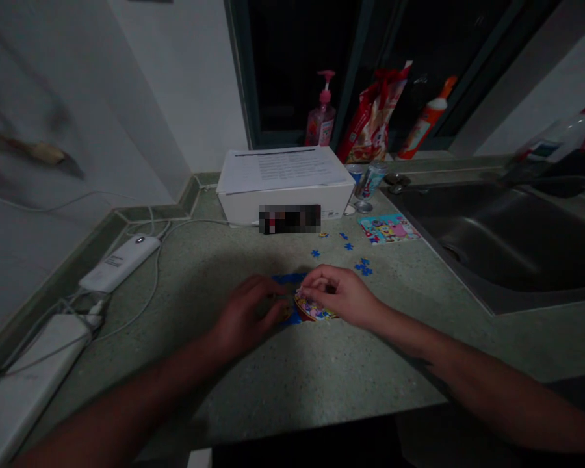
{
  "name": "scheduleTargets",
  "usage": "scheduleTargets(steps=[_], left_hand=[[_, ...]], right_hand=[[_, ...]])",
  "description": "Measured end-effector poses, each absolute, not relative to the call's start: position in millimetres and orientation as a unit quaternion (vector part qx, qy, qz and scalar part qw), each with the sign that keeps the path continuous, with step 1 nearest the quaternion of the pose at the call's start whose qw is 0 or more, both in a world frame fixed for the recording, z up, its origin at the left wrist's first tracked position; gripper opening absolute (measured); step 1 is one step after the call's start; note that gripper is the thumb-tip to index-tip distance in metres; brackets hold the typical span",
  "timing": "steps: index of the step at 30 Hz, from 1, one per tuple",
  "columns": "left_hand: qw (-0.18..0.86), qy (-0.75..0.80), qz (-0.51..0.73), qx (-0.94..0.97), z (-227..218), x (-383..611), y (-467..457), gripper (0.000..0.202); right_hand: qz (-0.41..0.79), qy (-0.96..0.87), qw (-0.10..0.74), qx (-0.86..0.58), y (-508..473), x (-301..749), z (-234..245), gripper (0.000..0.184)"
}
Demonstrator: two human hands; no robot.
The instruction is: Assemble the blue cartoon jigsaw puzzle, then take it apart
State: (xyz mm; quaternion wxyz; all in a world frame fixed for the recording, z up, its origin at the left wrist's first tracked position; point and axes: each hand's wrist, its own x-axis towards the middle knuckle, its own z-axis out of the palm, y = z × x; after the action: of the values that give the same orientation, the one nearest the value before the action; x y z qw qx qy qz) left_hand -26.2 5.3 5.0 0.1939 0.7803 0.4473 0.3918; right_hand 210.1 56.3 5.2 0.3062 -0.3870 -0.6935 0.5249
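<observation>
A partly assembled jigsaw puzzle (292,279) with blue edges and a colourful cartoon picture lies flat on the countertop between my hands. My left hand (251,309) rests at its left side, thumb and fingers apart, with the fingertips on or close to the blue edge. Over the puzzle's right part, my right hand (344,296) is closed in a pinch, and a small pale puzzle piece (299,292) shows at its fingertips. Behind it lie several loose blue puzzle pieces (363,267). The right hand covers part of the picture.
A white box (287,179) with a printed sheet stands behind the puzzle. Right of it are a can (370,181), a cartoon picture card (389,229) and a steel sink (468,283). White power banks (119,263) and cables lie left. Bottles and a red bag (370,120) line the window sill.
</observation>
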Motion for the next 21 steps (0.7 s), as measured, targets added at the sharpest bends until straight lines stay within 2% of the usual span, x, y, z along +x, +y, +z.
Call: scheduleTargets(steps=[4,7,13,18,21], left_hand=[[0.226,0.439,0.384,0.780,7,-20,2,0.011],[0.241,0.445,0.386,0.772,6,-21,2,0.014],[0.284,0.465,0.395,0.739,3,-21,3,0.014],[0.334,0.475,0.386,0.717,5,-20,3,0.017],[0.359,0.468,0.381,0.712,4,-20,4,0.020]], right_hand=[[0.551,-0.691,0.301,-0.358,46,202,2,0.022],[0.520,-0.716,0.299,-0.356,44,201,3,0.020],[0.282,-0.861,0.301,-0.298,48,210,11,0.016],[0.173,-0.903,0.299,-0.257,49,215,13,0.021],[0.110,-0.908,0.334,-0.227,49,214,12,0.019]])
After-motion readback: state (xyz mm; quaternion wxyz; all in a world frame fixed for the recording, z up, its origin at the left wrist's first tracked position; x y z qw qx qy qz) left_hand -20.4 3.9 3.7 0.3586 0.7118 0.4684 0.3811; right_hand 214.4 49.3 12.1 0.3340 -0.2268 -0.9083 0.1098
